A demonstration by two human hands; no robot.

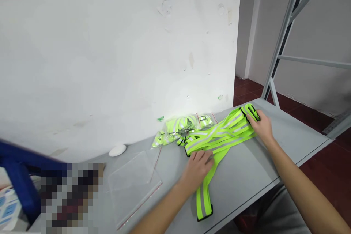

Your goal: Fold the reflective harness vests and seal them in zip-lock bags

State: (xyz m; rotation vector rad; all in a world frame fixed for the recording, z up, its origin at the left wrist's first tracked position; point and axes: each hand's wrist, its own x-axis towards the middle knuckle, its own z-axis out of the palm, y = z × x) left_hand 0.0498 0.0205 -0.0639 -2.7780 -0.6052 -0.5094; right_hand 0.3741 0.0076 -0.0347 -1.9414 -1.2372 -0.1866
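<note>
A neon yellow-green reflective strap harness (pixel 230 127) with silver stripes and black buckles lies stretched across the grey table. My right hand (pixel 261 126) is closed around its folded, looped end at the right. At the near left part of the bundle, the fingers of my left hand (pixel 201 164) curl over the straps; their tips are partly hidden. One loose strap end (pixel 203 201) with a black buckle hangs toward the front of the table. Behind the bundle, against the wall, lie clear bags (pixel 178 126) with similar folded harnesses inside.
Clear zip bags (pixel 134 186) with red seal lines lie flat left of my left arm. Near the wall sits a white oval object (pixel 117 150). A blue frame (pixel 19 179) stands at the left edge, a grey metal frame (pixel 285 29) at the right. The wall (pixel 123 51) borders the table's back.
</note>
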